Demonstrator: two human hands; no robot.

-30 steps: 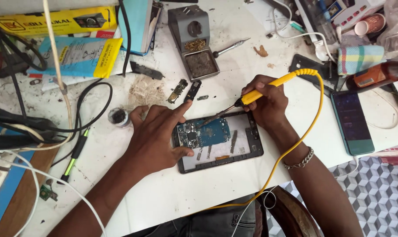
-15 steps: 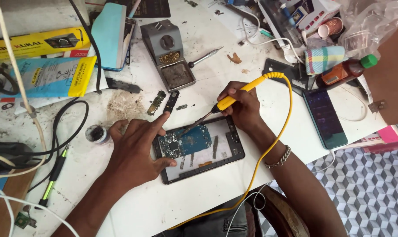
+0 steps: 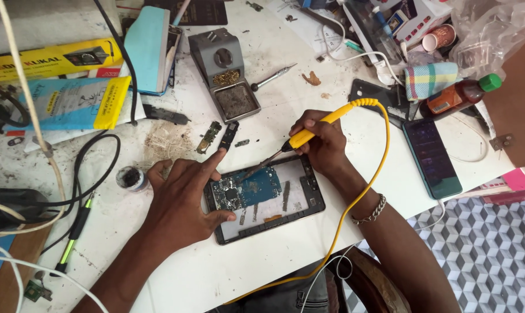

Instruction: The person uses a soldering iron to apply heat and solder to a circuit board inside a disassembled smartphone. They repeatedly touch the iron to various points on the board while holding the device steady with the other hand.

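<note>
- A cluttered white worktop (image 3: 390, 191) carries everything.
- Right hand (image 3: 323, 145): fingers wrapped round a yellow soldering iron (image 3: 308, 132), its tip down on the blue circuit board (image 3: 248, 190).
- Left hand (image 3: 184, 200): fingers spread flat, empty, pressing the opened phone (image 3: 268, 200) at its left edge.
- Behind: a grey soldering-iron stand (image 3: 225, 72); right, a dark phone (image 3: 431, 157).

Grey soldering stand (image 3: 225, 72), intact phone (image 3: 433, 157), red sauce bottle (image 3: 459, 95), small flux pot (image 3: 130, 177).
</note>
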